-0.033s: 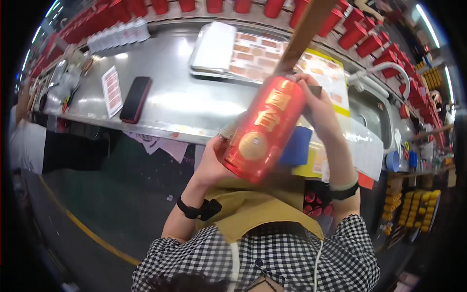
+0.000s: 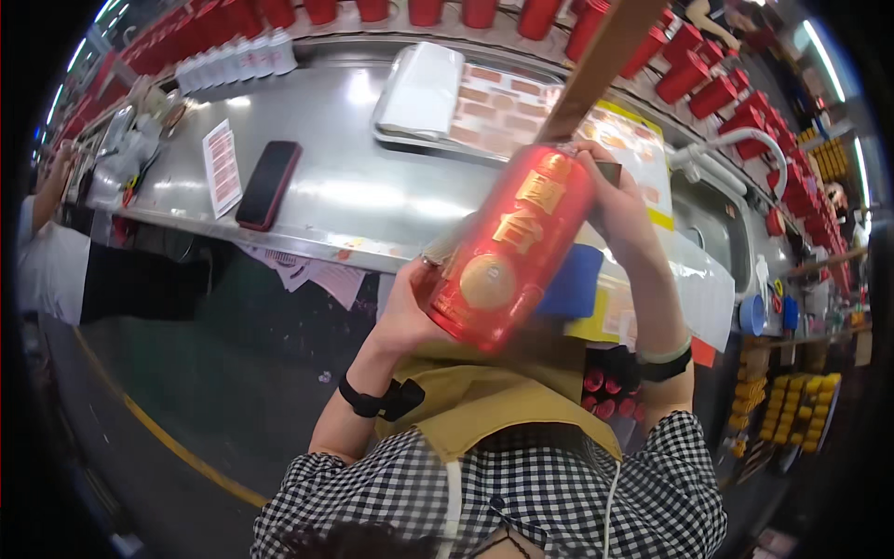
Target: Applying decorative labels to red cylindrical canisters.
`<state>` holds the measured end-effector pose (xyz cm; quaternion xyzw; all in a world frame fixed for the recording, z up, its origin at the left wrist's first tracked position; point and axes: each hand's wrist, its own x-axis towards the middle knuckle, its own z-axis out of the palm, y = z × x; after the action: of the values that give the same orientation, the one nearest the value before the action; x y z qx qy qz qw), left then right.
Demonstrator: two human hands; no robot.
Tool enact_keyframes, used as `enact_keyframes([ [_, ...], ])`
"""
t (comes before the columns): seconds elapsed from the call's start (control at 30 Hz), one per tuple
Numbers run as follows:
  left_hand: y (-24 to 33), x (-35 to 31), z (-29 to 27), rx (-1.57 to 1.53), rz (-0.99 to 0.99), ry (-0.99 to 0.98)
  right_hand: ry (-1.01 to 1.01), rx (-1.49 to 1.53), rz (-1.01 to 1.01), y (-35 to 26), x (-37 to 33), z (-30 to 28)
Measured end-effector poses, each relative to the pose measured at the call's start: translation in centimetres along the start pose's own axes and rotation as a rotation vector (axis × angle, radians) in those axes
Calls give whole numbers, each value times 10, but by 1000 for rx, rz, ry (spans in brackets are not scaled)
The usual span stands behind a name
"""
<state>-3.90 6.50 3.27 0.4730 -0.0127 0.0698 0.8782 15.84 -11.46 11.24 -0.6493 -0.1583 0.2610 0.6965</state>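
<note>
A glossy red bottle (image 2: 517, 247) with gold lettering and a round gold emblem is held tilted in front of me, its narrower end up and to the right. My left hand (image 2: 407, 307) is wrapped round its lower left side, fingers mostly hidden behind it. Up by the other end, my right hand (image 2: 615, 200) grips the bottle's right side. A small dark flat piece shows at the right fingers; what it is I cannot make out. Just beyond the bottle's lower right side lies something blue and flat (image 2: 570, 284), partly covered.
On the steel counter (image 2: 372, 200) lie a dark phone (image 2: 268, 184), a printed strip (image 2: 222, 168) and a tray with white sheets (image 2: 424, 88). Small white bottles (image 2: 237, 61) and rows of red bottles (image 2: 684, 74) line the back. A brown post (image 2: 605, 56) rises behind; a faucet (image 2: 745, 138) stands right.
The view has shifted slightly, so the counter's things sit a little farther right. Both hands keep the same hold on the bottle.
</note>
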Motion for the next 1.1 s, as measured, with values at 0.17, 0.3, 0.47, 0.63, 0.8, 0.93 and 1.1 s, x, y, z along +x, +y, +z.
enact_keyframes([
  [0.17, 27, -45, -47, -18, 96, 78, -188, -222, 68, -54, 5, 64],
  [0.3, 70, -61, -65, -180, 244, 48, -348, -216, 24, -75, 19, 120],
  [0.47, 123, -80, -89, -384, 414, 186, -521, 82, -94, -82, 36, 218],
  [0.63, 150, -97, -118, -213, 826, 390, -511, 82, -260, -91, 54, 296],
  [0.8, 174, -112, -133, -29, 874, 735, -500, 88, -295, -94, 60, 347],
  [0.93, 204, -115, -134, -101, 917, 769, -459, 68, -366, -95, 67, 372],
  [1.1, 222, -109, -159, -231, 1154, 640, -484, 58, -503, -98, 67, 395],
])
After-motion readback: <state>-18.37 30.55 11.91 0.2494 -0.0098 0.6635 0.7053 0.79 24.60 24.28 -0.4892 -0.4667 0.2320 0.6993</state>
